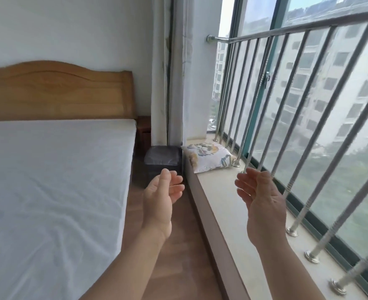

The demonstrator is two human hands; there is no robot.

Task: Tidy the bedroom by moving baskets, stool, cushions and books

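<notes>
A white cushion with a flower print [208, 156] lies on the stone window sill [228, 204], at its far end against the railing. Both my hands are raised in front of me, palms facing each other and fingers apart, holding nothing. My left hand [161, 200] hovers over the floor strip between bed and sill. My right hand [262, 204] hovers above the sill, nearer to me than the cushion. A dark grey stool or bin with a grey top [163, 163] stands on the floor just left of the cushion.
A bed with a white sheet [53, 187] and wooden headboard [57, 92] fills the left. A narrow wooden floor strip [178, 256] runs between bed and sill. A metal railing [308, 105] lines the window on the right. A curtain [167, 72] hangs behind the stool.
</notes>
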